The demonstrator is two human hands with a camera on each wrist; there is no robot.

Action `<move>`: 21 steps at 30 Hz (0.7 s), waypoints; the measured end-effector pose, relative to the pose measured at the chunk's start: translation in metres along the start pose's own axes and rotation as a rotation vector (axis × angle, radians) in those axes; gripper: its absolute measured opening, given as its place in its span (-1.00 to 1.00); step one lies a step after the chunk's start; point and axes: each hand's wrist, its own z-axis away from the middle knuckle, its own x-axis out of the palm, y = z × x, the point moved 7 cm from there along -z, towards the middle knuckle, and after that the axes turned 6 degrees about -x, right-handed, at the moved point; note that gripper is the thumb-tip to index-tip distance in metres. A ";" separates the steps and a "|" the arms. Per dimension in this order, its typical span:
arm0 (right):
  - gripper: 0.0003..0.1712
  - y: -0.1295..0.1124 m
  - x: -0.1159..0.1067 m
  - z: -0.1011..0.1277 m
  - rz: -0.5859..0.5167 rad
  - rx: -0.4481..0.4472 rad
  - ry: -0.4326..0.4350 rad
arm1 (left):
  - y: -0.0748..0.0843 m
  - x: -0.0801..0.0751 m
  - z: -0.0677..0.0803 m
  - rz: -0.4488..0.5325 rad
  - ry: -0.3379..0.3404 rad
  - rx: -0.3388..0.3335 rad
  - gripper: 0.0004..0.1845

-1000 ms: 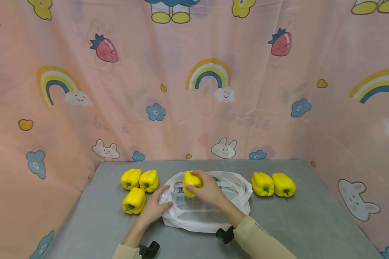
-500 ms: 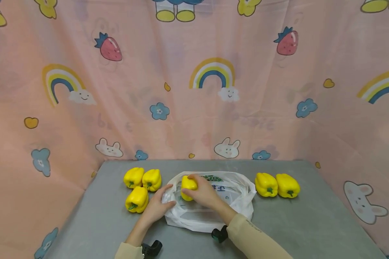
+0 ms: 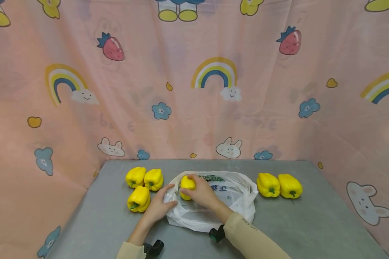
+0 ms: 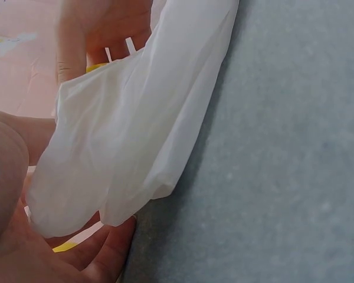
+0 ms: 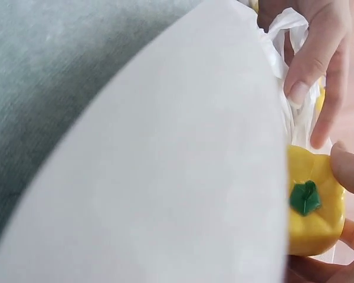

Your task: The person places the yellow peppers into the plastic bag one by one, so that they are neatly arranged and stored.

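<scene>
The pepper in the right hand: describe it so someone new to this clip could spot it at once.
On the grey table, find the white plastic bag lying in the middle. At its left opening, the right hand grips a yellow pepper. It is the only pepper at the bag; three lie loose to the left, two to the right.

my right grip [image 3: 203,193] holds a yellow pepper [image 3: 187,184] at the white bag's [image 3: 236,201] ten o'clock mouth, stem sideways.
</scene>
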 end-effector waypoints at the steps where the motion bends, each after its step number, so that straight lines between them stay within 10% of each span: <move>1: -0.28 0.000 0.000 0.000 -0.003 -0.008 -0.002 | 0.000 0.000 0.000 0.000 0.000 0.002 -0.33; 21: -0.44 -0.013 -0.044 0.025 -0.080 -0.081 -0.024 | 0.002 -0.001 0.001 0.035 -0.015 0.034 -0.33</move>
